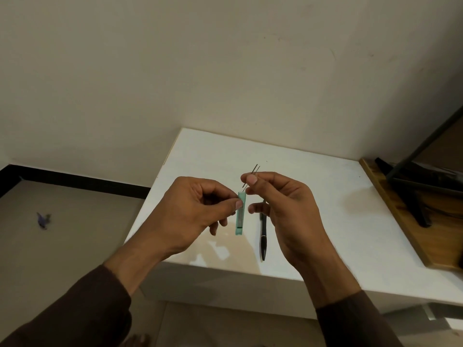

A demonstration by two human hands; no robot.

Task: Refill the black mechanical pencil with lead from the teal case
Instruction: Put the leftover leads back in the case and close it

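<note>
Left hand (198,211) raised above the white bench (313,196), fingers (235,203) pinched on the upper part of the teal case (240,213). Case held upright in the air, open end up, thin dark leads visible inside through the clear wall. Right hand (283,204) just beside it, thumb and forefinger clenched on two thin leads (255,169), their upper ends sticking out above the fingertips, lower ends pointing down toward the case mouth; impossible to tell whether the lower tips touch the rim or hang just above it. Other right fingers loosely curled. Black pencil (263,240) lying flat on the bench near the front edge, below the right hand, lengthwise toward the viewer, upper part hidden behind the palm. Dark brown sleeves (82,314) on both forearms. At the right, a wooden board (390,209) beside the bench with a black stand (416,196) on it. Small purple scrap (43,220) on the floor at far left.
</note>
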